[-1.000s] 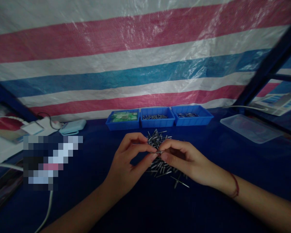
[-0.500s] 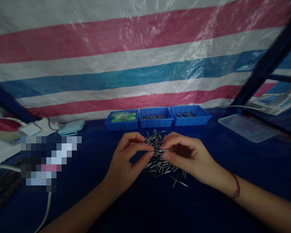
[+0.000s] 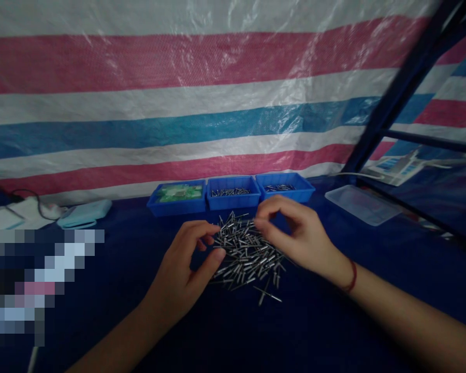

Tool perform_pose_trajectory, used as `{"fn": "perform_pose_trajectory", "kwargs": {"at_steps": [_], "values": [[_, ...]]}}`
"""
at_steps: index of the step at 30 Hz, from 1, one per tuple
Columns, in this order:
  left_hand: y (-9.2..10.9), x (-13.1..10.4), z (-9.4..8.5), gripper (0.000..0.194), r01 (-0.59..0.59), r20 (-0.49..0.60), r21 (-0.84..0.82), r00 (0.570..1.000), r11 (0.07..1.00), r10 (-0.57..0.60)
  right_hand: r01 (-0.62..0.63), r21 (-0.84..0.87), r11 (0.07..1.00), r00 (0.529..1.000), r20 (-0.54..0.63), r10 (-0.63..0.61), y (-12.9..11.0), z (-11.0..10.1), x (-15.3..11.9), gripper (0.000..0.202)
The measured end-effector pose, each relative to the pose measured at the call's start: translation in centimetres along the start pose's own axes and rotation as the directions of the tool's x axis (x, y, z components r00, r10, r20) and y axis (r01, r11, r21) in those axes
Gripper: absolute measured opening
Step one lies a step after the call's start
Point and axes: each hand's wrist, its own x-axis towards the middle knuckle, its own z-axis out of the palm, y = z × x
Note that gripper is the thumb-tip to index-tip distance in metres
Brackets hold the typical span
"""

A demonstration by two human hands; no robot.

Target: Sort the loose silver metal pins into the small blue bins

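A loose pile of silver blind rivets (image 3: pixel 248 254) with long thin pins lies on the dark blue tabletop between my hands. My left hand (image 3: pixel 192 259) is at the pile's left edge, thumb and fingers apart, with nothing visible between them. Over the pile's upper right side, my right hand (image 3: pixel 295 233) is closed in a pinch on a blind rivet, mostly hidden by the fingertips. Just behind that hand stands the right blue bin (image 3: pixel 303 193), holding some rivets. The middle blue bin (image 3: pixel 233 203) also contains rivets.
The left blue bin (image 3: pixel 178 208) holds green-and-clear packets. A translucent plastic lid (image 3: pixel 361 204) lies at right, near the blue metal frame (image 3: pixel 388 114). A light blue case (image 3: pixel 85 213) and white cables sit at left. Striped sheeting (image 3: pixel 178 129) hangs behind.
My hands have moved apart from their meeting point above the pile. The left has opened; the right has risen towards the bins, still pinched. The view has turned to the right.
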Motion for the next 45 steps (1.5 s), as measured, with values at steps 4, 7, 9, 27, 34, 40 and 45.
{"fn": "perform_pose_trajectory", "kwargs": {"at_steps": [4,7,9,27,34,40,45], "values": [[-0.5,0.0,0.4,0.024,0.092,0.128,0.022,0.987,0.995,-0.094,-0.281,-0.239,0.930,0.886,-0.436,0.156,4.6,-2.9,2.0,0.017],[-0.9,0.0,0.7,0.020,0.126,0.229,0.070,0.963,0.990,-0.139,-0.378,-0.563,0.735,0.910,-0.373,0.183,8.4,-4.4,2.6,0.027],[-1.0,0.1,0.7,0.020,0.178,0.258,0.091,0.946,0.980,-0.196,-0.386,-0.626,0.677,0.919,-0.322,0.227,10.0,-4.7,2.4,0.029],[-2.2,0.3,0.6,0.015,-0.016,0.474,0.125,0.879,0.992,-0.045,0.080,-0.352,0.932,0.983,0.181,-0.016,2.0,0.5,-0.2,0.012],[0.9,0.3,0.1,0.011,0.009,0.217,-0.098,0.976,0.995,0.013,-0.099,0.062,0.993,0.893,0.446,0.061,-0.1,2.8,-2.2,0.013],[1.3,0.2,0.3,0.005,0.021,0.055,-0.110,0.998,0.994,-0.016,-0.222,0.203,0.954,0.898,0.424,0.119,-0.7,2.8,-1.8,0.010],[0.7,0.1,0.5,0.001,0.081,0.057,-0.082,0.995,0.993,-0.077,-0.231,0.187,0.955,0.945,0.276,0.174,-0.8,2.2,-1.5,0.007]]}}
